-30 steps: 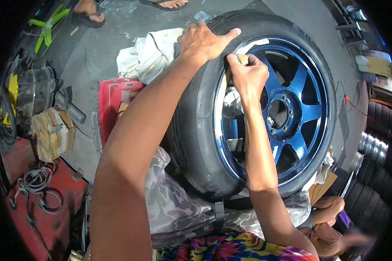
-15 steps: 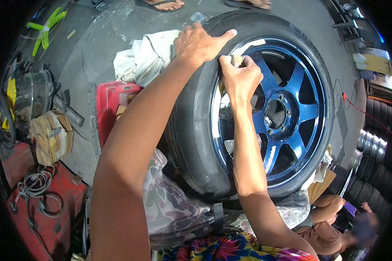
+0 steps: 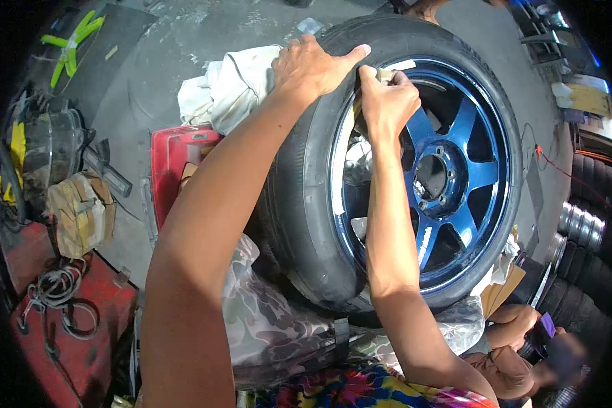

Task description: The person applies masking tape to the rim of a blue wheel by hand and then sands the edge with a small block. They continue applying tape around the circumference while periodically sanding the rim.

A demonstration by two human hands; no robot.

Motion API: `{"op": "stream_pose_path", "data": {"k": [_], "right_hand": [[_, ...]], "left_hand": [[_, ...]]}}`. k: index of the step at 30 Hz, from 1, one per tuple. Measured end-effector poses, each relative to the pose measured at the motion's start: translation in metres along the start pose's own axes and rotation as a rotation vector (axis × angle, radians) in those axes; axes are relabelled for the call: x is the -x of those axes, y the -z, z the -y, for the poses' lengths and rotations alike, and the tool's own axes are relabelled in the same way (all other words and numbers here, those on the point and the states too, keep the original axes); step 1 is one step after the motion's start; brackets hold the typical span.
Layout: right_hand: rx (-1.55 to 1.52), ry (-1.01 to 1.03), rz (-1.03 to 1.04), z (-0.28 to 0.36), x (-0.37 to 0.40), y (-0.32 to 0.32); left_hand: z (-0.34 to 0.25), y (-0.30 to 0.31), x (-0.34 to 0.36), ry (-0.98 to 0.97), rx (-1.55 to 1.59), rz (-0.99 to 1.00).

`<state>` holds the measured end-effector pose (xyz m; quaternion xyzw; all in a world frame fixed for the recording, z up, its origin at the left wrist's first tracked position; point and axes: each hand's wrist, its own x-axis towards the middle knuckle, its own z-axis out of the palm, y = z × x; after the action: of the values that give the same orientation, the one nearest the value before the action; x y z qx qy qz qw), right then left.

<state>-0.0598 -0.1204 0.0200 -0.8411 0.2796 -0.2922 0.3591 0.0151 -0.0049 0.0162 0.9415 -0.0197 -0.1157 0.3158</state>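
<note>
A black tyre lies on its side before me, mounted on a blue spoked wheel. My left hand rests on the tyre's upper left, open, thumb stretched toward the rim. At the upper left rim edge my right hand is closed, thumb and fingers pinching a small cream-coloured piece, partly hidden; its exact kind cannot be made out. A pale strip follows the rim lip below the right hand, and a cream end shows just beyond its fingers.
White cloth and a red plastic object lie left of the tyre. A taped box and a red case are at far left. Another person sits at lower right, near stacked tyres.
My right hand has moved up and slightly right along the rim edge, still pinching the cream piece. My left hand stays put. The sandalled feet at the top have moved out of place.
</note>
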Motion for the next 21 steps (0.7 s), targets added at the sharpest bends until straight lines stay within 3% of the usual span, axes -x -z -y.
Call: {"op": "stream_pose_path", "data": {"k": [4, 9, 11, 12, 15, 21], "right_hand": [[-0.017, -0.065, 0.081, 0.002, 0.025, 0.009], [-0.096, -0.077, 0.068, -0.005, -0.004, 0.004], [-0.189, -0.131, 0.168, -0.029, -0.011, 0.001], [-0.305, -0.275, 0.297, -0.027, -0.009, 0.012], [-0.48, -0.306, 0.503, -0.024, -0.001, 0.029], [-0.442, -0.309, 0.445, -0.027, -0.001, 0.027]], "left_hand": [[-0.007, 0.007, 0.001, 0.009, -0.004, -0.004], [-0.005, 0.004, 0.002, 0.003, -0.018, -0.007], [-0.004, 0.003, 0.001, 0.012, -0.03, -0.015], [-0.005, 0.003, 0.002, 0.018, -0.033, -0.019], [-0.005, 0.003, 0.002, 0.013, -0.036, -0.006], [-0.005, 0.004, 0.001, 0.005, -0.041, -0.021]]}}
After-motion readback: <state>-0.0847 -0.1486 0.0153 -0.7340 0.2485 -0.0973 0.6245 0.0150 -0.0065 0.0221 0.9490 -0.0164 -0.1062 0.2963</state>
